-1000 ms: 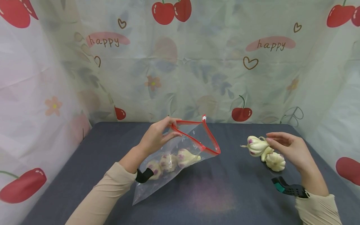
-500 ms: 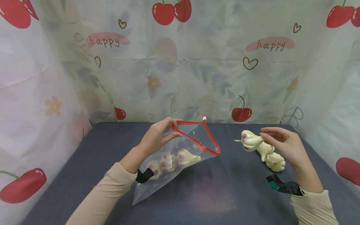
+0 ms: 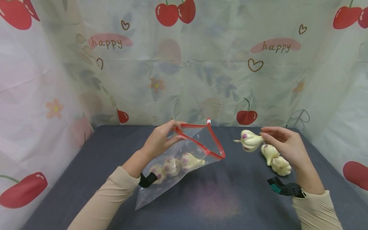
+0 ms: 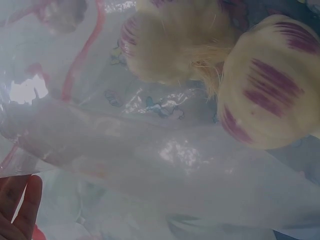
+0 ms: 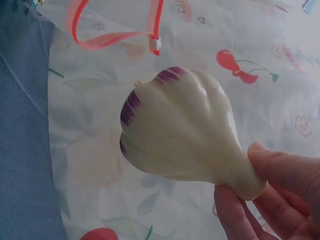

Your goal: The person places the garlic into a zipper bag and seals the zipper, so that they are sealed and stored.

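My left hand pinches the upper edge of a clear zip bag whose red-rimmed mouth gapes toward the right. Inside the bag lie three garlic bulbs; in the left wrist view a bulb with purple streaks shows large through the plastic. With thumb and fingers my right hand holds another garlic bulb by its neck, raised above the table and right of the bag mouth. The right wrist view shows this held bulb with its root end turned away from the hand.
Two more garlic bulbs, one behind the other, lie together on the dark table, just left of and below my right hand. A patterned curtain closes off the back and both sides.
My right hand has moved left and slightly up with its garlic bulb, away from the two bulbs on the table. The left hand and the bag have stayed in place.
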`<state>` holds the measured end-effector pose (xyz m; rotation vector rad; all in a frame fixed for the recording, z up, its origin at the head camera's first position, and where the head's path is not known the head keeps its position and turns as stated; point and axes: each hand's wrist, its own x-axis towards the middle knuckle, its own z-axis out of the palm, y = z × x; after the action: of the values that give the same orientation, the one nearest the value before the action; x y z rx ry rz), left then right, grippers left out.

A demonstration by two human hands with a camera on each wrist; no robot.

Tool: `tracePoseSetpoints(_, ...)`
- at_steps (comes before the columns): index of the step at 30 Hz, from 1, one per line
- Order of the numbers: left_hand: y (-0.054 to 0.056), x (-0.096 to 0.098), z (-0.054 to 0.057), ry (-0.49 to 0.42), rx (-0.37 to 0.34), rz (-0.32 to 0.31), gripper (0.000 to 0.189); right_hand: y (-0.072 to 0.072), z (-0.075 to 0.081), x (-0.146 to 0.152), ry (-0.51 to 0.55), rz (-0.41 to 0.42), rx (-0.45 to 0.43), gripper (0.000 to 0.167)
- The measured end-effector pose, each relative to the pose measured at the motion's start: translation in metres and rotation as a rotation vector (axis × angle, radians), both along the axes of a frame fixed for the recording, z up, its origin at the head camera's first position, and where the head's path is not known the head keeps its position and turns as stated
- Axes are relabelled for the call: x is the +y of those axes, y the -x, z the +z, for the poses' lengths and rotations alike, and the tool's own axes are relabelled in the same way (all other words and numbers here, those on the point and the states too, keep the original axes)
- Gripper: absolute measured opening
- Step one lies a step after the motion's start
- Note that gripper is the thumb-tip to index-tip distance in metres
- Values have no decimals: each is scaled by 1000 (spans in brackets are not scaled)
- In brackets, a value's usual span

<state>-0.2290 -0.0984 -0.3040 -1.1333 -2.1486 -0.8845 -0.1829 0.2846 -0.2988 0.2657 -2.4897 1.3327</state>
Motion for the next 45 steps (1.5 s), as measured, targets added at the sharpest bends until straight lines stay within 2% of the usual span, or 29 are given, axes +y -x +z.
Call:
tracePoseSetpoints(4,0,0,0,10,5,6,34,1,2,-6,-5,9,21,27)
tracePoseSetpoints(11,0,-1,-2,20,9,19,32,2,2,-17,46,32,53,23)
tracePoseSetpoints(20,0,0,-1,19,16,15,33,4,5,-29,79,104,121,22)
tracePoseSetpoints(29,-1,0,0,20,14,12,33,5,7,-41,68,126,120,22)
tracePoseSetpoints(45,0,0,-1,19,11,14,33,12,1,-67,125,206,88,23)
